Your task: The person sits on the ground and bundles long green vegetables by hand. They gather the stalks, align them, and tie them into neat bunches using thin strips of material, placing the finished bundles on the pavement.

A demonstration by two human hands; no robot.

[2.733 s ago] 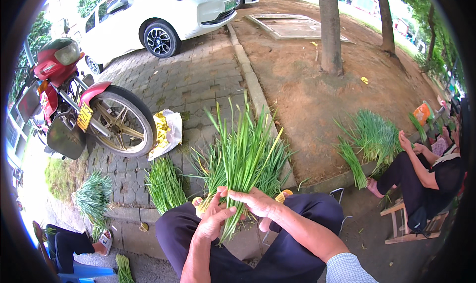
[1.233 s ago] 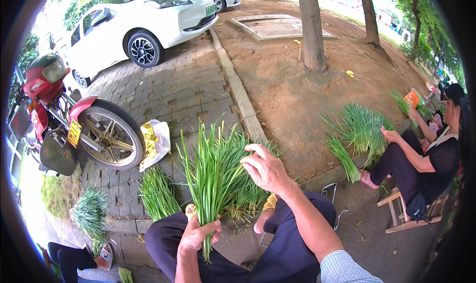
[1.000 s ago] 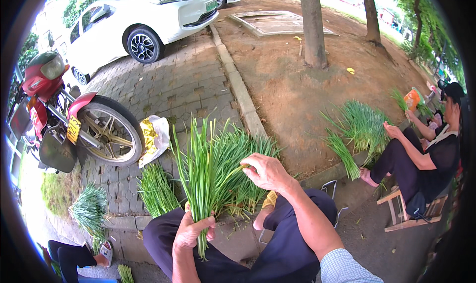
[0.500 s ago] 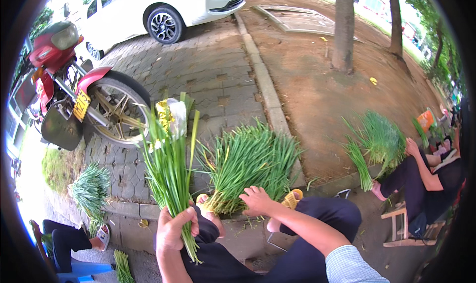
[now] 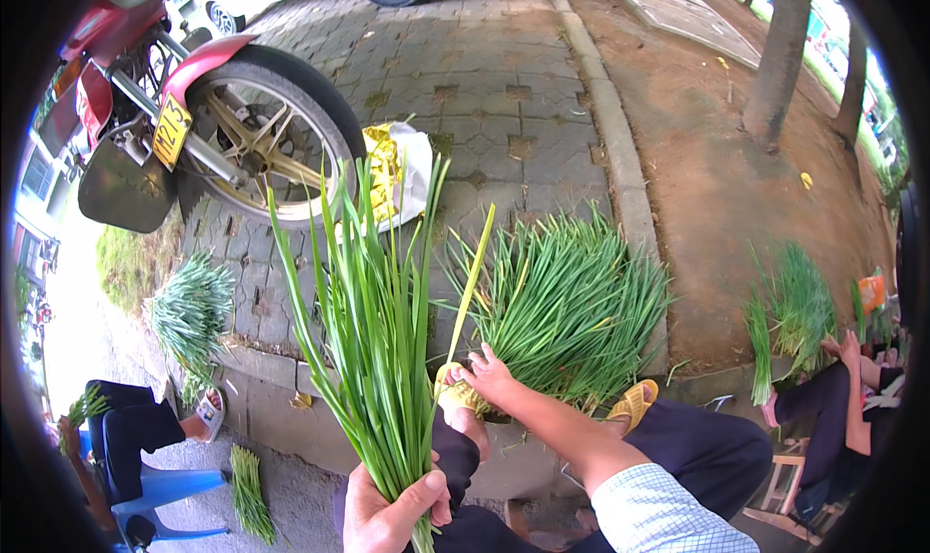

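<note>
My left hand (image 5: 399, 509) is wrapped round the lower stalks of a bunch of long flat-leaved chives (image 5: 373, 330), held upright in front of me. A yellowed chive leaf (image 5: 469, 291) stands off the bunch's right side. My right hand (image 5: 492, 377) reaches across to this leaf, thumb and fingertips closed at its lower part. Just beyond it, a big loose heap of chives (image 5: 572, 311) lies on the paving by my yellow sandals (image 5: 635, 408), its leaves pointing away from me.
A red motorcycle (image 5: 262, 137) stands at the left, a white plastic bag with yellow wrapping (image 5: 412, 170) by its wheel. Smaller chive piles lie at left (image 5: 191, 311) and right (image 5: 799, 306), beside seated people. A tied-looking bundle (image 5: 250, 495) lies near a blue stool (image 5: 170, 495).
My right hand has left the heap and come over to the yellowed leaf at the bunch. The left hand with the bunch sits lower and further right in view. The view has shifted downward.
</note>
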